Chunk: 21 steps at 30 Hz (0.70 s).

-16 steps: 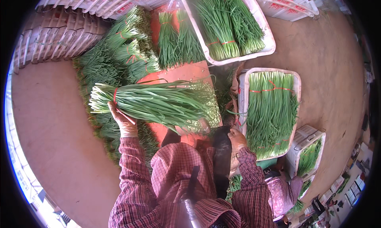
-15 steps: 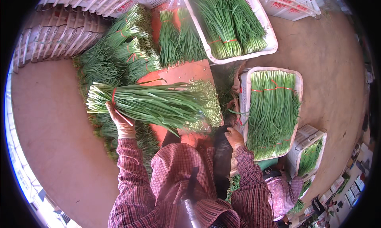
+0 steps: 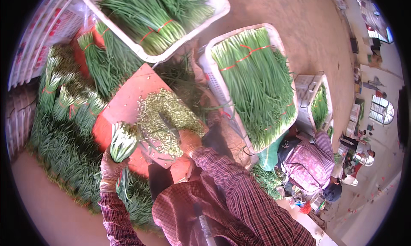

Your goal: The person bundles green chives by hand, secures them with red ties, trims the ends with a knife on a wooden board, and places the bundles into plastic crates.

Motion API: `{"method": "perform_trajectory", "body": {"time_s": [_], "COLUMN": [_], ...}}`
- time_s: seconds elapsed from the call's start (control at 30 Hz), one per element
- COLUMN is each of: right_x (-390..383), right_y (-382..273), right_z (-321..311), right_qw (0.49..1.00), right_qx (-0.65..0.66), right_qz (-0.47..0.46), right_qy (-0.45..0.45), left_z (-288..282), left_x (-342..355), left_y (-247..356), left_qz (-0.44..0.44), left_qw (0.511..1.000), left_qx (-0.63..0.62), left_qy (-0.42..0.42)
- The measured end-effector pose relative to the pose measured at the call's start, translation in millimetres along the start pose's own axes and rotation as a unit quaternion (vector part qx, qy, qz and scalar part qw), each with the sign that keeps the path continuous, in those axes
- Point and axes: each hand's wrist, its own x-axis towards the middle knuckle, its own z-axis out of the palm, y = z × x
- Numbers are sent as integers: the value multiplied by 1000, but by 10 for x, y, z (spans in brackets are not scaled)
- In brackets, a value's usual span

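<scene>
My left hand (image 3: 112,173), left of the red board (image 3: 126,98), is closed round a bunch of chives (image 3: 123,141), pale cut ends upward and leaves hanging below. My right hand (image 3: 190,141) is on the board's near right part with fingers curled; a narrow grey shape lies at its fingertips, too unclear to name. Pale chopped stem bits (image 3: 158,102) cover much of the board. Tied bundles of chives (image 3: 92,66) lie beyond and left of the board, over a large heap of leaves (image 3: 64,160).
White crates of bundled chives stand at the top (image 3: 218,10) and right (image 3: 207,66), another (image 3: 302,104) farther right. Stacked white crates (image 3: 43,40) are at upper left. A co-worker in a pink patterned top (image 3: 304,162) bends at lower right; more people (image 3: 359,147) are in the background.
The view has turned rightward. The bunch in my left hand has swung from lying across the board to standing end-up at its left. My right hand has moved onto the board.
</scene>
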Motion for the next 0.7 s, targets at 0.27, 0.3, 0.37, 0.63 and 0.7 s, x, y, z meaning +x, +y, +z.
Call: {"method": "perform_trajectory", "body": {"time_s": [0.27,0.3,0.37,0.63,0.7], "right_x": [-304,-323,-431,-651,-645], "right_y": [499,486,191,391,354], "right_z": [-440,-438,-1088,-822,-830], "right_qw": [958,963,880,978,926], "right_qx": [250,240,367,186,372], "right_qz": [66,55,183,-28,56], "right_qy": [-126,-108,-239,90,-20], "left_z": [743,657,574,811,1079], "left_x": [782,974,1044,756,659], "left_y": [325,-23,-157,168,322], "left_qz": [-37,-1,-10,213,274], "left_qw": [961,964,951,905,862], "left_qx": [202,178,231,367,421], "left_qy": [-185,-198,-204,19,75]}}
